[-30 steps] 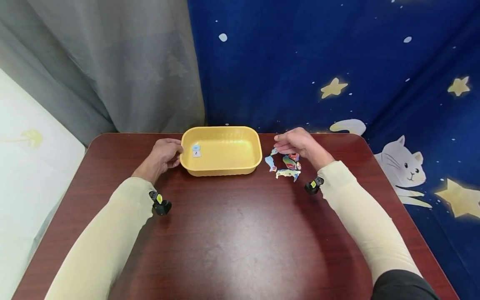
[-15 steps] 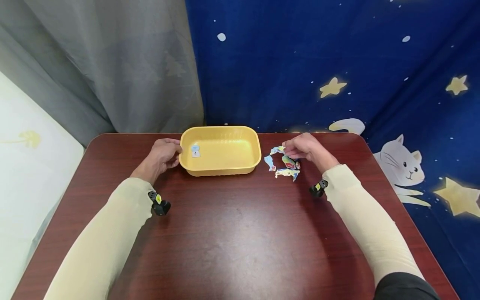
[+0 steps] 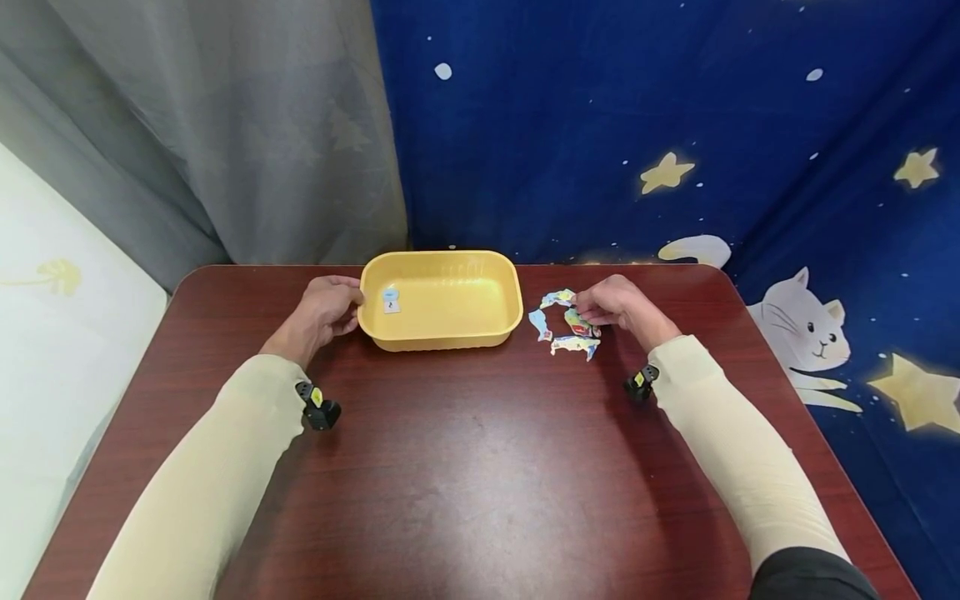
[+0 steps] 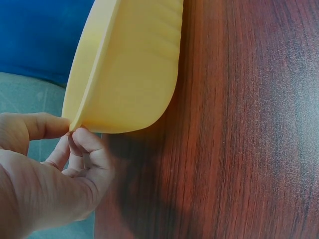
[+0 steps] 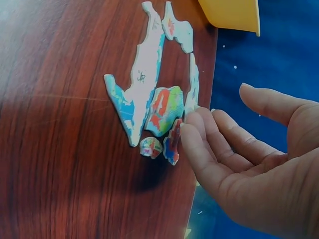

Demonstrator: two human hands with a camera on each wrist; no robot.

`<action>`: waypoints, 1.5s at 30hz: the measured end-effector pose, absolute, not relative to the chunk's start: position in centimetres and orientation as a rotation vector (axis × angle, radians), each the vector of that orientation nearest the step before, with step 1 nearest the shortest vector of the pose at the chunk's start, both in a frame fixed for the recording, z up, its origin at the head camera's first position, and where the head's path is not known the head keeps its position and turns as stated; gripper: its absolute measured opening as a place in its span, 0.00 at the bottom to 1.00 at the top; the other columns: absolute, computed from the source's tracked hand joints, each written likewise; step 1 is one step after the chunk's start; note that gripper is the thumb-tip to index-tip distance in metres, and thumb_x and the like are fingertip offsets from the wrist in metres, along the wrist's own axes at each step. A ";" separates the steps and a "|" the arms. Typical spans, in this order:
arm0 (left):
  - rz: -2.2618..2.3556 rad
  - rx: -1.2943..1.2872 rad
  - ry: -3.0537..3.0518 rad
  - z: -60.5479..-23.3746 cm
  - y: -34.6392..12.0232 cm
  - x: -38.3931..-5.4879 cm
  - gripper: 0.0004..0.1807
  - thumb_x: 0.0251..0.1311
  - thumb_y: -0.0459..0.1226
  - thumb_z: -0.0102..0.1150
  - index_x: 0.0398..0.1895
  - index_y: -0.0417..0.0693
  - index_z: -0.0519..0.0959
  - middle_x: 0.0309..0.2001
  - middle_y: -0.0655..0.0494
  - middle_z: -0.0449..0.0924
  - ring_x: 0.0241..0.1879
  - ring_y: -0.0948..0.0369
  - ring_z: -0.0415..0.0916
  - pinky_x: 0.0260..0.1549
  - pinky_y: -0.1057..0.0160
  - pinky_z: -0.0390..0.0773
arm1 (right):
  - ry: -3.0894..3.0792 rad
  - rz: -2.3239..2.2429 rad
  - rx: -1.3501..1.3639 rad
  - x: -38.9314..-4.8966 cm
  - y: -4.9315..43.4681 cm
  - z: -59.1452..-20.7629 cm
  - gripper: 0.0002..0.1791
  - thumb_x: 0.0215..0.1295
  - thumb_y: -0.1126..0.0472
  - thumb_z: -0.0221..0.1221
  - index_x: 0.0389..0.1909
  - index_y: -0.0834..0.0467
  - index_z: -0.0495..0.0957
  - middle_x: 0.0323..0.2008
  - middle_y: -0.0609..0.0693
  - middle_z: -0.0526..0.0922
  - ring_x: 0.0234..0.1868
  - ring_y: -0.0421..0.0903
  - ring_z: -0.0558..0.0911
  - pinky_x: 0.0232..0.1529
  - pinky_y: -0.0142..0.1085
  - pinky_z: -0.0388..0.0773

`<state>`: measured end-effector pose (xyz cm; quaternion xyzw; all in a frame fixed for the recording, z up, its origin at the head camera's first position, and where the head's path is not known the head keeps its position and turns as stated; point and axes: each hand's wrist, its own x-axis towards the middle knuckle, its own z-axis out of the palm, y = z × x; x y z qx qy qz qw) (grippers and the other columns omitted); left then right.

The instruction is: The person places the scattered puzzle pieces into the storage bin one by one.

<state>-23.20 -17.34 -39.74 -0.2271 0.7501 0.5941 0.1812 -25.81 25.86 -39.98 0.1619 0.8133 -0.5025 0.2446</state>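
Note:
My left hand pinches the left end of a yellow plastic basin. In the left wrist view, its thumb and index finger meet on the basin's rim. To the basin's right, flat, irregular puzzle pieces with coloured printing lie in a rough ring. My right hand is over their right side. In the right wrist view its thumb stands apart from the fingers, and the fingertips touch or nearly touch a red-and-blue piece. Beside that lie a green-and-red piece and a long whitish piece.
Inside the basin, at its left, are a pale blue piece and a small white piece. Everything rests near the back edge of a dark red wooden table. Grey and blue curtains hang directly behind it.
My right hand has moved slightly right and toward me, uncovering the upper pieces of the ring and coming lower over the right-hand ones. My left hand and the basin have stayed in place.

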 end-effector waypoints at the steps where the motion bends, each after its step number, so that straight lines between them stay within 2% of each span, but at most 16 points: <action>1: 1.678 -0.642 2.115 -39.7 -17.3 -23.2 0.23 0.68 0.35 0.50 0.65 0.47 0.65 0.38 0.51 0.70 0.24 0.63 0.70 0.26 0.70 0.79 | 2.231 -1.363 0.440 -25.8 25.9 -40.0 0.21 0.61 0.67 0.59 0.55 0.71 0.76 0.29 0.50 0.85 0.30 0.43 0.83 0.48 0.41 0.82; 7: 1.672 -0.646 2.109 -39.8 -17.4 -23.3 0.23 0.68 0.36 0.49 0.66 0.48 0.64 0.41 0.50 0.69 0.25 0.62 0.70 0.26 0.70 0.78 | 2.291 -1.310 0.429 -25.6 26.2 -40.3 0.18 0.58 0.68 0.61 0.49 0.71 0.80 0.33 0.51 0.86 0.35 0.46 0.83 0.52 0.45 0.80; 15: 1.680 -0.636 2.097 -39.8 -17.5 -23.4 0.23 0.68 0.36 0.50 0.66 0.45 0.64 0.39 0.49 0.70 0.24 0.62 0.71 0.25 0.69 0.79 | 2.318 -1.268 0.453 -25.7 26.5 -41.0 0.13 0.60 0.64 0.63 0.43 0.68 0.82 0.30 0.51 0.85 0.37 0.48 0.82 0.52 0.44 0.80; 21: 1.683 -0.644 2.107 -39.7 -17.3 -23.5 0.22 0.68 0.35 0.50 0.64 0.46 0.66 0.38 0.50 0.71 0.23 0.63 0.70 0.24 0.69 0.78 | 2.353 -1.238 0.472 -25.8 26.4 -41.3 0.17 0.60 0.63 0.64 0.48 0.69 0.80 0.31 0.51 0.82 0.36 0.47 0.81 0.50 0.43 0.80; 27: 1.688 -0.657 2.103 -39.8 -17.3 -23.6 0.22 0.67 0.35 0.51 0.64 0.46 0.66 0.37 0.50 0.71 0.22 0.63 0.70 0.24 0.70 0.78 | 2.408 -1.208 0.471 -25.7 26.3 -41.7 0.18 0.58 0.64 0.65 0.47 0.70 0.79 0.28 0.49 0.79 0.30 0.43 0.80 0.43 0.38 0.82; 32: 1.690 -0.657 2.098 -39.8 -17.3 -23.5 0.22 0.67 0.35 0.51 0.64 0.45 0.66 0.35 0.51 0.71 0.21 0.63 0.70 0.24 0.69 0.79 | 2.472 -1.141 0.455 -25.5 26.0 -41.7 0.11 0.54 0.64 0.67 0.36 0.66 0.81 0.22 0.49 0.78 0.23 0.42 0.78 0.34 0.35 0.81; 37: 1.681 -0.652 2.096 -39.8 -17.4 -23.4 0.23 0.68 0.35 0.50 0.65 0.46 0.65 0.35 0.51 0.71 0.22 0.63 0.70 0.24 0.69 0.79 | 2.573 -1.008 0.407 -25.6 25.8 -42.1 0.07 0.50 0.63 0.66 0.25 0.62 0.80 0.13 0.46 0.73 0.18 0.42 0.74 0.23 0.33 0.73; 41: 1.684 -0.650 2.098 -39.8 -17.3 -23.5 0.23 0.67 0.35 0.50 0.65 0.45 0.65 0.35 0.51 0.71 0.22 0.63 0.70 0.23 0.69 0.78 | 2.675 -0.839 0.359 -25.6 25.6 -42.5 0.07 0.46 0.62 0.66 0.20 0.61 0.79 0.15 0.46 0.70 0.21 0.45 0.71 0.21 0.33 0.66; 45: 1.683 -0.652 2.100 -39.8 -17.2 -23.5 0.23 0.68 0.35 0.51 0.65 0.45 0.65 0.34 0.52 0.71 0.21 0.64 0.70 0.23 0.70 0.78 | 2.739 -0.734 0.313 -25.5 25.2 -42.6 0.07 0.44 0.62 0.67 0.22 0.62 0.81 0.18 0.47 0.72 0.25 0.48 0.72 0.23 0.33 0.69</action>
